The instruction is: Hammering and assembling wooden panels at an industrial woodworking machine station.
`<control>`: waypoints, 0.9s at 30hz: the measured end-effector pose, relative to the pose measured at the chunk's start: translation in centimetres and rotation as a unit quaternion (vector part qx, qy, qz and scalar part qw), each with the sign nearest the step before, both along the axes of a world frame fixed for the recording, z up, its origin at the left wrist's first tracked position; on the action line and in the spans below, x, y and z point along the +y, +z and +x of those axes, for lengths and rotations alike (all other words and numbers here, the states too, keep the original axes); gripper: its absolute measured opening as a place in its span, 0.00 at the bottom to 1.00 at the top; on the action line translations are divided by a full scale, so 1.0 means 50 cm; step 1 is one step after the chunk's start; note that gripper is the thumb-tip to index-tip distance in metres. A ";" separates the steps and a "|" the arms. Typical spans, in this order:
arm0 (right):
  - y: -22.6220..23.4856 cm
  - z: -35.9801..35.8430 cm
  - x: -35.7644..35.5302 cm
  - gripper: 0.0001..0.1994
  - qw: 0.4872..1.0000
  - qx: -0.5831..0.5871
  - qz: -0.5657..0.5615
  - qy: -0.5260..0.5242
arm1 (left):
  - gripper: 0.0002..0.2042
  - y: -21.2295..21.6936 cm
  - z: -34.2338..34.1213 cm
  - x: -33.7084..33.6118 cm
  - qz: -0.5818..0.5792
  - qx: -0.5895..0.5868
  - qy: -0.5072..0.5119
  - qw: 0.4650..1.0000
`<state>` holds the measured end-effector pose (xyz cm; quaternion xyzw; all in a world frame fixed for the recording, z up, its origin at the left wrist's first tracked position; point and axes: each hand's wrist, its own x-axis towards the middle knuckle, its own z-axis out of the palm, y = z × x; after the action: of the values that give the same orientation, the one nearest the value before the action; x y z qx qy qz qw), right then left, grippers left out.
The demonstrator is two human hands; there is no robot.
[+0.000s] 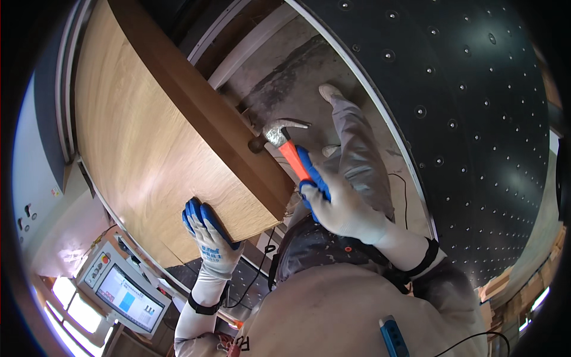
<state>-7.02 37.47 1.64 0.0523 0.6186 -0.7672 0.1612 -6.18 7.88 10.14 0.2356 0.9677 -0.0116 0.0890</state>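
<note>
In my right hand [333,199], gloved in white and blue, is a claw hammer [291,156] with an orange handle. The fingers wrap round the handle, and the hammer's striking face is at the brown side edge of a thick stack of wood-grain boards [160,160]; whether it touches cannot be made out. My left hand [209,229], in a matching glove, lies on the top board near the corner closest to me. Its fingers are stretched out over the surface and hold nothing.
To the right stands a black table [452,154] dotted with small metal balls. A control panel with a screen [129,297] is at the lower left. Concrete floor [297,77] shows between the boards and the table, with a cable [406,202] on it.
</note>
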 end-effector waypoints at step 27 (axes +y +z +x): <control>-0.027 -0.012 -0.013 0.28 0.996 -0.050 0.056 -0.053 | 0.55 -0.003 -0.001 -0.001 0.005 0.009 -0.010 1.000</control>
<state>-7.61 36.83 0.27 0.1321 0.6482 -0.7351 0.1483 -6.25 7.85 10.01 0.2457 0.9661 -0.0098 0.0790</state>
